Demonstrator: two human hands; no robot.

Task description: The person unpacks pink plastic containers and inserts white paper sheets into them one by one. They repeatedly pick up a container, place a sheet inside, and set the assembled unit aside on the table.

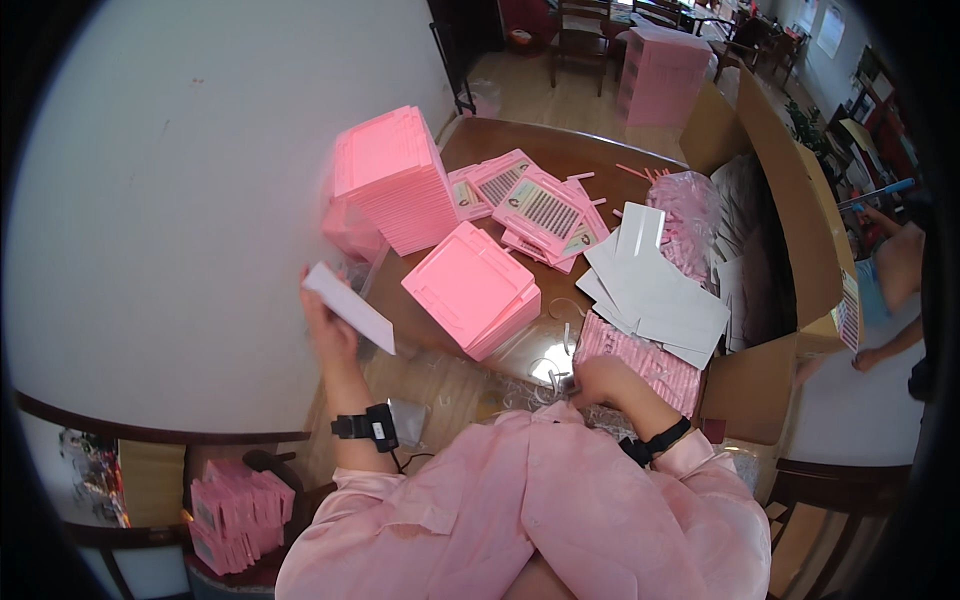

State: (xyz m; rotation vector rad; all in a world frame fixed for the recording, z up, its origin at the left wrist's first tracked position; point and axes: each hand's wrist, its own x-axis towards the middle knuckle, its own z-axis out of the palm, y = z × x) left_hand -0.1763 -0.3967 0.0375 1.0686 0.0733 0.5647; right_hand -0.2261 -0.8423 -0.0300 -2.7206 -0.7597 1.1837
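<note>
My left hand (pixel 324 322) is closed around the edge of a thin white flat piece (pixel 350 308), a card or slim box, held tilted off the table's left side. Low at the table's near edge, my right hand (pixel 602 378) is curled with its back up. Its fingertips are mostly hidden, so what they hold cannot be made out. Beside it lies a row of pink packed strips (pixel 645 362). A short stack of pink plastic trays (pixel 470 285) sits between my hands, and a taller pink stack (pixel 395 180) rises behind it.
Pink lash-like sample trays (pixel 540 210) lie spread at the table's middle. White cards (pixel 655 290) overlap near an open cardboard box (pixel 790 190) on the right. A pink bag (pixel 685 215) is behind them. Pink packs (pixel 240 510) rest on a chair. Another person's arm (pixel 890 345) shows at right.
</note>
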